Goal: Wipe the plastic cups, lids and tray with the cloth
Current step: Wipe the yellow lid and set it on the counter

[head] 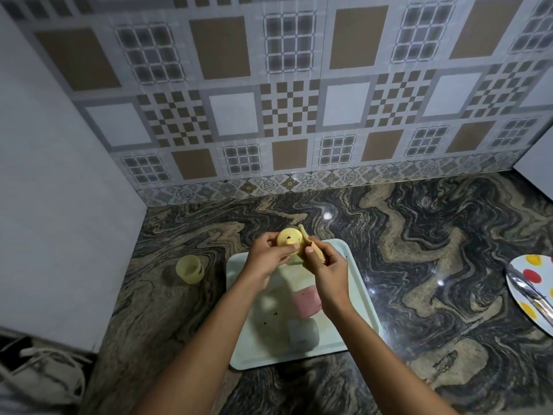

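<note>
1. Fingers of the left hand (266, 259) curled round a round yellow lid (288, 238), pinching it by the rim with its flat face turned toward the camera.
2. The right hand (324, 265) was closed on a yellow cloth (303, 235) – thumb and fingers bunched it against the lid's right edge, one corner sticking up above the grip.
3. Both hands were held above the far end of a pale tray (356, 283) on the marbled counter (419, 235).
4. No brand, label or writing could be read on any of the items.
5. The lid showed a few dark specks on its face.
6. A pink cup (306, 302) and a whitish cup (302, 335) lay on the tray below the forearms – blurred, so their details were unclear.
7. A yellow cup (190, 269) stood upright on the counter, left of the tray and apart from it.
8. At the right edge sat a spotted plate (535, 283) with a metal utensil (529, 292) on it.
</note>
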